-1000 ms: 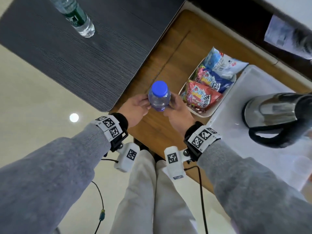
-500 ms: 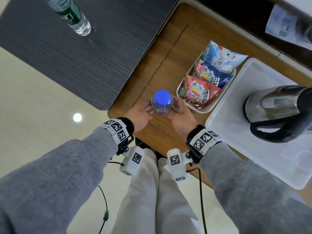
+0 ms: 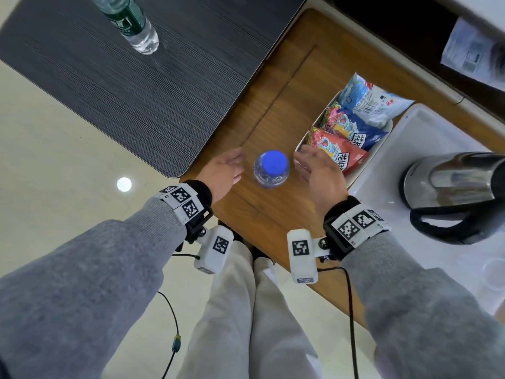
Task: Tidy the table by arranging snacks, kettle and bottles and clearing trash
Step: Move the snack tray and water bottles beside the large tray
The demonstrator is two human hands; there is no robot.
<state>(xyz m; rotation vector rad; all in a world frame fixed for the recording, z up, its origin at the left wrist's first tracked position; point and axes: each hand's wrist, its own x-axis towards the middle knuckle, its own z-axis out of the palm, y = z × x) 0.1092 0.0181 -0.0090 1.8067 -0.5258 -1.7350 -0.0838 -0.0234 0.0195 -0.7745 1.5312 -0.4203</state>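
Standing upright on the wooden table between left hand and right hand, blue-capped bottle, both hands hovering open-fingered just beside it, gripping nothing, snack tray lying beyond the right.

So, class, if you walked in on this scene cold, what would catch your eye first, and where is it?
The blue-capped bottle standing upright on the wooden table, with the left hand and right hand open on either side, apart from it. Next, bright snack packets in a white dish to its right, then the steel kettle on the white tray.
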